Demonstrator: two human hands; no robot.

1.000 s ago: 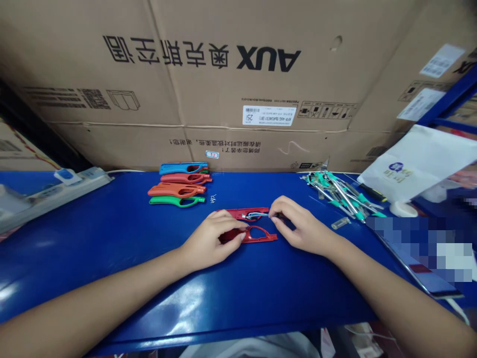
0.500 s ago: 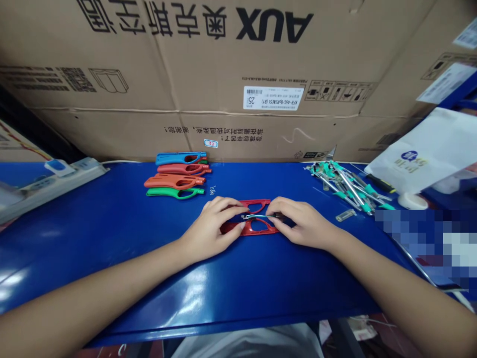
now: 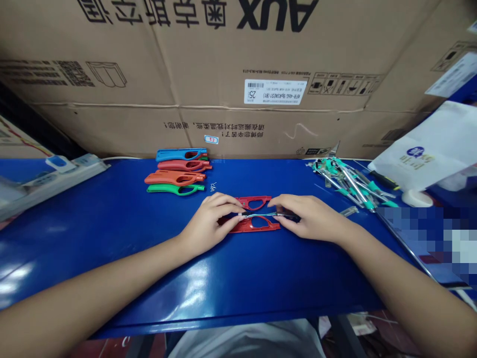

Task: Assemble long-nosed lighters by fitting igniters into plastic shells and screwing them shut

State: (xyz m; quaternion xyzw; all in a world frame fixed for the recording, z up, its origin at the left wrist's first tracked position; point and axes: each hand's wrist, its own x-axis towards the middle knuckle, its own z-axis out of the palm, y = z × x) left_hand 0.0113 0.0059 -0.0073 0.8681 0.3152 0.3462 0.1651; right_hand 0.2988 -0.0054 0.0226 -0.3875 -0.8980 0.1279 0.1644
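Note:
Two red plastic lighter-handle halves lie on the blue table, the far half behind the near half. Between my hands, over these shells, a thin set of light blue and white wires is stretched sideways. My left hand pinches its left end, where a small dark piece shows at the fingertips. At the right end, my right hand has thumb and fingers closed on a dark, narrow part, mostly hidden by the fingers. The left hand covers the left ends of both shells.
Blue, red, orange and green lighter handles are grouped at the back left. A pile of metal rods with teal ends lies at the back right, near a white bag. A power strip sits far left; a large carton stands behind.
The wires, looped back near my left fingers before, are now drawn out straighter between both hands. My right hand has shifted slightly right, and the near red shell shows more fully.

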